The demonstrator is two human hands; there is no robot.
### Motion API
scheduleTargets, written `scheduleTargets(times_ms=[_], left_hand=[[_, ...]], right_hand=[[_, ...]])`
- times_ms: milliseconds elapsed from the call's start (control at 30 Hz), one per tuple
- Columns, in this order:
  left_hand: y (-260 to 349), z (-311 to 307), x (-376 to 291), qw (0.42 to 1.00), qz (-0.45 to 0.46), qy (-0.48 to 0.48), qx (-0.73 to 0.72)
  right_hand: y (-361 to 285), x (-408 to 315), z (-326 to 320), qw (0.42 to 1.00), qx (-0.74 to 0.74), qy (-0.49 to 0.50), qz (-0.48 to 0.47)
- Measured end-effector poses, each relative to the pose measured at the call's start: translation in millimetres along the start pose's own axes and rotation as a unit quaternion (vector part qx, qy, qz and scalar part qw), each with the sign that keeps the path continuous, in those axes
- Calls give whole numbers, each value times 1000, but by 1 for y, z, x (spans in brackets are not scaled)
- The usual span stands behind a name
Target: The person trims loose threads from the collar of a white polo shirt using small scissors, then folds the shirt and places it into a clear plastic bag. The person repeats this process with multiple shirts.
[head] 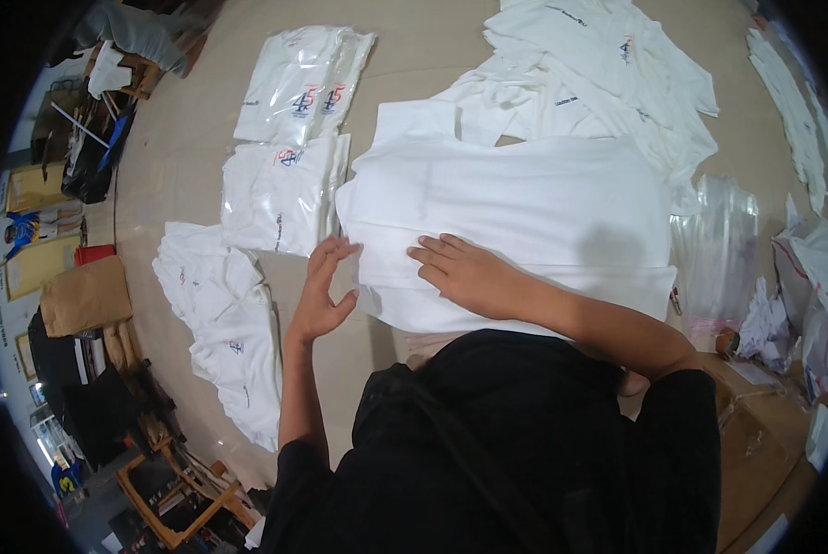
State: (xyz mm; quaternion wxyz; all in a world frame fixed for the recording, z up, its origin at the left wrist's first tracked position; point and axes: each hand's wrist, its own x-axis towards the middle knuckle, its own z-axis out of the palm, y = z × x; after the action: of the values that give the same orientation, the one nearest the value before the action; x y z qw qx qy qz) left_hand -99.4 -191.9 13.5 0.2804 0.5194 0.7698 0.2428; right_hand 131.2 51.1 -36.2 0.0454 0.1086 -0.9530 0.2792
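A white shirt point(538, 201) lies flat before me with its near part folded over in a long strip. My right hand point(466, 273) rests palm down on this strip, fingers pointing left. At the shirt's left edge my left hand point(324, 291) is raised with fingers apart and holds nothing; whether its fingertips touch the cloth I cannot tell. Just beyond it lie folded white shirts in clear plastic bags point(279, 197), with another bagged stack point(293, 86) farther off. Several loose white shirts point(227, 339) with small printed marks lie at the left.
More loose white shirts point(594, 76) are heaped at the far right. Clear plastic bags point(715, 242) lie right of the shirt, near crumpled white paper point(763, 325) and a cardboard box point(760, 429). A wooden chair frame point(172, 492) and a brown paper package point(85, 294) stand at the left.
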Motion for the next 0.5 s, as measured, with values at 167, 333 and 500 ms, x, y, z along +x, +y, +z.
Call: scheduleTargets(times_ms=[167,333,500], left_hand=[[22,74,30,993,19,85,74],[0,81,53,992,-19,74,102],[-37,55,140,970,-190,151,19]], right_hand=[[-4,-19,8,1000,17,-13,-3],[21,-33,-39,997,51,6,62],[195,-101,-81,914,4,107,391]])
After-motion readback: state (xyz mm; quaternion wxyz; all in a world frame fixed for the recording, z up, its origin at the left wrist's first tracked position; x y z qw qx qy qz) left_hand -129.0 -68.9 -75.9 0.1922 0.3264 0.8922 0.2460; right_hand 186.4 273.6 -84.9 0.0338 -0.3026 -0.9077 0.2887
